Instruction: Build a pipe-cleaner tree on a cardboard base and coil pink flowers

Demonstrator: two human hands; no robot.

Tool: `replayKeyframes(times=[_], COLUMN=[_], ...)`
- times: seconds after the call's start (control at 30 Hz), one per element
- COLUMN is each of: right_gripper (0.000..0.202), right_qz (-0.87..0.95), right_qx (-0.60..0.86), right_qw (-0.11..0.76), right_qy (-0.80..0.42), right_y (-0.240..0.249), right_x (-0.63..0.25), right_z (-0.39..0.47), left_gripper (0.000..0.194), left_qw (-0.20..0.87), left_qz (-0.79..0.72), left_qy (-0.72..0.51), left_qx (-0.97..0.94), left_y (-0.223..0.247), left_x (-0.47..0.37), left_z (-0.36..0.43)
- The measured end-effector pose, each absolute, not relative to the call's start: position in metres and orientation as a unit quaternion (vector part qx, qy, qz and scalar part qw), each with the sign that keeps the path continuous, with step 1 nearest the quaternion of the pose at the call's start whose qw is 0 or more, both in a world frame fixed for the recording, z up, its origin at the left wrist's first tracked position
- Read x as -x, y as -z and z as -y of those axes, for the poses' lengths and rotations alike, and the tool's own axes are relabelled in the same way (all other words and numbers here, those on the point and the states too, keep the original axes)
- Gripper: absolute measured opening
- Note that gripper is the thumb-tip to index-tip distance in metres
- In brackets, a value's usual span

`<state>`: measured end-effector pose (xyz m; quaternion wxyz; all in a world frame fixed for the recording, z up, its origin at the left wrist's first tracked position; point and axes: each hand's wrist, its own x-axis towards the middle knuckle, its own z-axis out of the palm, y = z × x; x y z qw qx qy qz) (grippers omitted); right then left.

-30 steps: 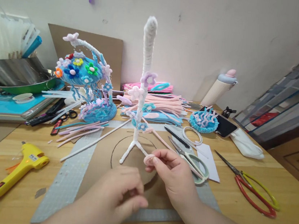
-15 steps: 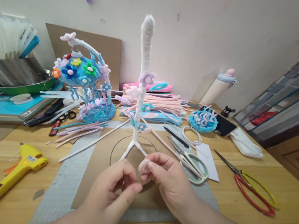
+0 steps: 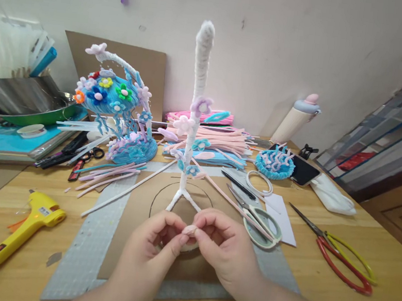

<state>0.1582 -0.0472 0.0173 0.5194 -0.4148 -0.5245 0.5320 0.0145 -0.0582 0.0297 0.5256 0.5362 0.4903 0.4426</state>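
Between my fingertips is a small pale pink curled piece of pipe cleaner point(image 3: 189, 230). My left hand point(image 3: 154, 247) pinches its left side, and my right hand point(image 3: 223, 248) pinches its right side. Just behind my hands rises a white wrapped stem point(image 3: 201, 72) with a forked foot, standing upright on brown cardboard point(image 3: 127, 239) that has a drawn circle. Fuzzy flowers sit along the stem: a lilac one point(image 3: 202, 106), a pale pink one point(image 3: 183, 125) and a few blue ones. My hands partly cover the foot.
A yellow glue gun point(image 3: 24, 229) lies at left; green-handled scissors point(image 3: 263, 226) and red-and-yellow-handled scissors point(image 3: 341, 263) lie at right. Behind are bundles of pipe cleaners point(image 3: 220, 140), a decorated blue flower piece point(image 3: 111, 93), a blue fringed disc point(image 3: 275, 161) and a bottle point(image 3: 296, 118).
My left hand has come up to the pink piece and now pinches it together with my right hand. The view has shifted slightly.
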Motion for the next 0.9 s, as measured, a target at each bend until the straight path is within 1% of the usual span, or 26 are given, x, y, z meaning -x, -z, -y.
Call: replayKeyframes(times=[0.1,0.23,0.33,0.43,0.53,0.63,0.9], right_gripper=[0.009,0.013,0.016,0.017,0.017,0.018,0.017], right_qz=[0.599,0.666,0.707,0.73,0.743,0.75,0.732], right_qx=[0.396,0.379,0.353,0.329,0.324,0.326,0.343], right_qw=[0.533,0.522,0.524,0.532,0.526,0.519,0.521], right_qy=[-0.449,-0.375,-0.318,-0.275,-0.258,-0.249,-0.274], right_y=[-0.016,-0.022,-0.026,-0.027,-0.026,-0.025,-0.024], right_x=[-0.162,-0.168,-0.17,-0.17,-0.169,-0.169,-0.168], right_z=[0.049,0.051,0.052,0.052,0.051,0.051,0.051], left_gripper=[0.014,0.009,0.014,0.021,0.021,0.02,0.015], left_qw=[0.51,0.505,0.545,0.606,0.647,0.659,0.62], left_qz=[-0.486,-0.46,-0.407,-0.371,-0.365,-0.368,-0.405], left_qy=[-0.441,-0.442,-0.438,-0.449,-0.452,-0.447,-0.437], left_qx=[-0.557,-0.581,-0.588,-0.541,-0.494,-0.48,-0.51], left_y=[-0.029,-0.03,-0.029,-0.027,-0.027,-0.027,-0.024], left_x=[-0.013,-0.009,-0.006,-0.007,-0.01,-0.012,-0.01], left_z=[0.06,0.064,0.065,0.063,0.059,0.056,0.06])
